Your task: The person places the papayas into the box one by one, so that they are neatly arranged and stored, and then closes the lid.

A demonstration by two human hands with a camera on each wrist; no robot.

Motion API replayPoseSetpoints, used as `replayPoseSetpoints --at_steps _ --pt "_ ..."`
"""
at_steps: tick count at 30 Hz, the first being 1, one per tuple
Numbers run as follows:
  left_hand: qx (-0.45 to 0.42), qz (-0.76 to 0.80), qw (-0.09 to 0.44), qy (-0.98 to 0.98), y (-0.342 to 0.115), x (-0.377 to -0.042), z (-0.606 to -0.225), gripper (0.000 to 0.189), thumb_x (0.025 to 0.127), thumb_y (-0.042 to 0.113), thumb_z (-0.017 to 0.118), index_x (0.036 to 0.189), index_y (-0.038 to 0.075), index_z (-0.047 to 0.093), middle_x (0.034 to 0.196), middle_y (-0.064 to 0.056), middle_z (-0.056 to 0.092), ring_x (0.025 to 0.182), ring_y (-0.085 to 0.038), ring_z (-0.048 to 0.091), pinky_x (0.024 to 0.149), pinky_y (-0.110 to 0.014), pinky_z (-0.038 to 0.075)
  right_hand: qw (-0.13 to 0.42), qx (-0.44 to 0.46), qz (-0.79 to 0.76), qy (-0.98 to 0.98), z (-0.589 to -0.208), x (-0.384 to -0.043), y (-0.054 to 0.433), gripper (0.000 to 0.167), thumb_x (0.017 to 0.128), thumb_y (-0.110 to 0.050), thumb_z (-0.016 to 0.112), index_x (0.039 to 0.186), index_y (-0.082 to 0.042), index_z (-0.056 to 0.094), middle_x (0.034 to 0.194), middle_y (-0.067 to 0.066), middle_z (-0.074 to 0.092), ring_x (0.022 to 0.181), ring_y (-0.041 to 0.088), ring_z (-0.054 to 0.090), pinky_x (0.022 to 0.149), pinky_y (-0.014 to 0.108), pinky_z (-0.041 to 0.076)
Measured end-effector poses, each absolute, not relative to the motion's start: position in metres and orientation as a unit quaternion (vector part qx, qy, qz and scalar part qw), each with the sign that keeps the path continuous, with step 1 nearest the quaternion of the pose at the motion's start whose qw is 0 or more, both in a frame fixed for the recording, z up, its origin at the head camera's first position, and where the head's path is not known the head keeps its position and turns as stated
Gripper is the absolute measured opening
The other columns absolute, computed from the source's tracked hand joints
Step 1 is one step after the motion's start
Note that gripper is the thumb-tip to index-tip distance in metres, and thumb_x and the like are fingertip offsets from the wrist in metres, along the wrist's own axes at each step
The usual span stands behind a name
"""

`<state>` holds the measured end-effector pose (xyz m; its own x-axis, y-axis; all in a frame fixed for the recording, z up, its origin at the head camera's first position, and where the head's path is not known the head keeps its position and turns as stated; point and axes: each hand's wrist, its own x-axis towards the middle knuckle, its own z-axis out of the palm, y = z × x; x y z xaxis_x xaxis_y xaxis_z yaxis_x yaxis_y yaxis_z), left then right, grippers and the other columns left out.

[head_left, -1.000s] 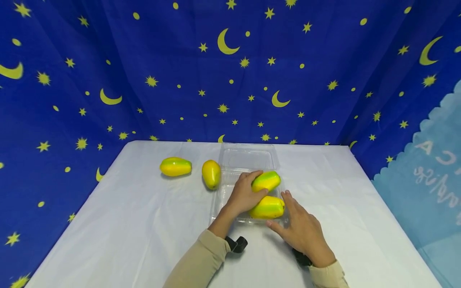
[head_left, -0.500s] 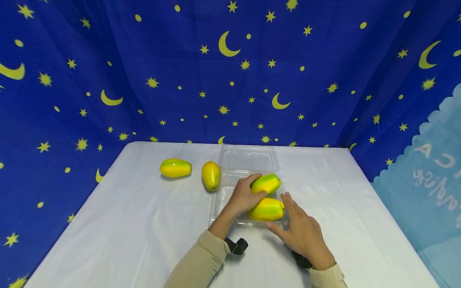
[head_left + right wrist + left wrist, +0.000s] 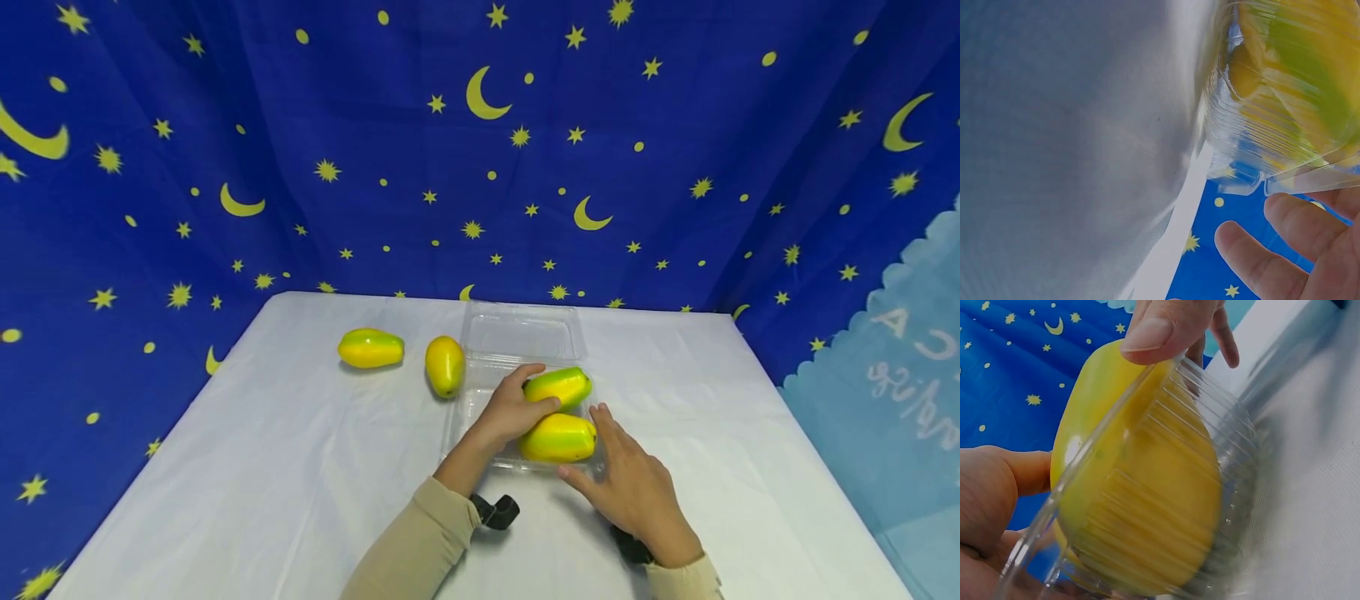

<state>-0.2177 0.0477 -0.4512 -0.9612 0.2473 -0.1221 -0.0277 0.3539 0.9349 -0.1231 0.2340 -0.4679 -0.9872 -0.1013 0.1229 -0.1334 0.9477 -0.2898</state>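
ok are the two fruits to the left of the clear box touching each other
Apart. The head view shows a strip of white cloth between the left fruit and the other fruit, nearer the clear box.

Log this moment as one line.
left hand: grips far fruit in clear box; near fruit: in box; right hand: beside box; two fruits: on table left of box

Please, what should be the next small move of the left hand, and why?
Perhaps the left hand should settle the held fruit and release it: it is in or just above the open container, beside the nearer fruit already inside.
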Motion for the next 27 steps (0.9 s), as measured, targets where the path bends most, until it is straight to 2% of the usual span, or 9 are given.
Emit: replayPoseSetpoints --at_steps 12,27 --pt "0.061 0.577 0.128 0.804 0.042 -0.215 -0.447 0.071 0.087 0.035 0.076 0.149 0.02 0.044 0.144 -0.016 0.053 0.125 -0.03 0.056 0.107 -0.05 0.046 0.042 0.053 0.148 -0.987 -0.467 -0.122 0.232 0.105 0.081 -0.082 0.054 0.158 -0.014 0.03 0.162 0.014 0.034 0.127 0.044 0.057 0.083 0.061 0.054" --pt "0.094 0.558 0.105 0.818 0.029 -0.215 -0.432 0.076 0.085 0.038 0.078 0.15 0.022 0.042 0.153 -0.018 0.045 0.138 -0.038 0.047 0.109 -0.057 0.043 0.042 0.057 0.144 -0.987 -0.466 -0.124 0.232 0.105 0.082 -0.081 0.054 0.158 -0.012 0.031 0.161 0.014 0.034 0.128 0.043 0.056 0.08 0.06 0.055"
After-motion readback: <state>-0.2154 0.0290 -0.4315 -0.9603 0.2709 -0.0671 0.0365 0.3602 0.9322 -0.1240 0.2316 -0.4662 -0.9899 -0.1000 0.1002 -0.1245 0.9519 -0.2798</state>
